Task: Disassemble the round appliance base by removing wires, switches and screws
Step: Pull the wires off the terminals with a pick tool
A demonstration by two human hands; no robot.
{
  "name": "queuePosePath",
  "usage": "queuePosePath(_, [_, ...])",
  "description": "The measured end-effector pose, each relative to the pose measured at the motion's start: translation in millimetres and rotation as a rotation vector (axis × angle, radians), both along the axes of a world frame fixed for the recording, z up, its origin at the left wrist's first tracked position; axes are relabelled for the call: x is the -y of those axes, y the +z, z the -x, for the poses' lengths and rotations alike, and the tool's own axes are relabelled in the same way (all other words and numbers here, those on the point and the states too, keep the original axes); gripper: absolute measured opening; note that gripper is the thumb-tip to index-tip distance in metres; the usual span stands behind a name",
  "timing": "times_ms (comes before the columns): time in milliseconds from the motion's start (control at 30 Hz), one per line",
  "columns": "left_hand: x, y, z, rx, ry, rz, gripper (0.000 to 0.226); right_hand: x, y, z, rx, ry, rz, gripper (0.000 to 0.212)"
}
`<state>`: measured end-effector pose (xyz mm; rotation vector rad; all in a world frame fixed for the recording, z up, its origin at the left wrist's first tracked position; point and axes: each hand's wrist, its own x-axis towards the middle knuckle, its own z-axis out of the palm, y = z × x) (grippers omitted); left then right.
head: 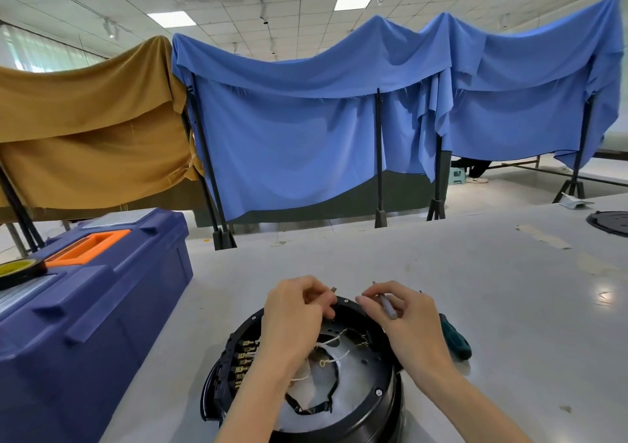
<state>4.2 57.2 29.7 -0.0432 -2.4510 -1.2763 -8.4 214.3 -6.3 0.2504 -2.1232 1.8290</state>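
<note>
Over round base [373, 407], left hand [295, 313] pinching terminal [333, 289], right hand [407, 320] gripping grey rod [387, 306], toolbox [102, 323], screwdriver [457, 339] nearby

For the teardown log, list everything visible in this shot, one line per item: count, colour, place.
appliance base: one, black, opened up, near table edge.
wires: several, white, inside the base.
screwdriver: one, green handle, on the table right of the base.
toolbox: one, dark blue with orange handle, at the left.
tape roll: one, yellow and black, on the toolbox, far left.
round part: one, black, far right of the table.
table: one, pale grey.
cloths: at least two blue, one mustard, hung on black stands behind the table.
left hand: pinches a small dark piece over the base's far rim.
right hand: fingers hold a grey slim piece there too.
</note>
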Motion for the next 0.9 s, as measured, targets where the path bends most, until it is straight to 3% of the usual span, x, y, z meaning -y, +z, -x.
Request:
queuePosePath(100, [-4.4, 8.2, 1.1, 0.01, -0.113, -0.505, 0.013, 2.6, 14.7, -5.4, 0.004, 0.156, 0.066, 0.014])
queuePosePath(167, [-7.0, 12.2, 2.9, 0.0, -0.141, -0.716, 0.006, 7.0, 21.4, -7.8, 0.029, 0.255, 0.096, 0.02])
queuePosePath(367, [-7.3, 13.9, 11.5, 0.025, -0.172, -0.925, 0.015, 12.8, 29.4, -1.2, -0.005, 0.273, 0.14, 0.02])
queuePosePath(467, [-0.2, 10.5, 17.4, -0.021, -0.117, -0.738, 0.016, 7.4, 30.5, 11.4, -0.038, 0.207, 0.078, 0.021])
queuePosePath(600, [17.2, -2.5, 27.6, -0.016, 0.087, -0.02, 0.023, -9.7, 25.2, 52.6, -0.017, 0.027, -0.076, 0.022])
queuePosePath(667, [25.3, -12.2, 30.5, 0.066, 0.095, 0.23, 0.033, -13.0, 15.9, 75.7, 0.029, -0.018, -0.231, 0.021])
queuePosePath(767, [31.7, -24.3, 34.2, 0.176, 0.071, 0.372, 0.038, -6.2, -3.5, 106.2, 0.102, -0.021, -0.432, 0.02])
queuePosePath(900, [34.5, -30.5, 42.3, 0.176, 0.088, 0.411, 0.035, 9.7, -23.2, 138.7, 0.103, -0.032, -0.608, 0.013])
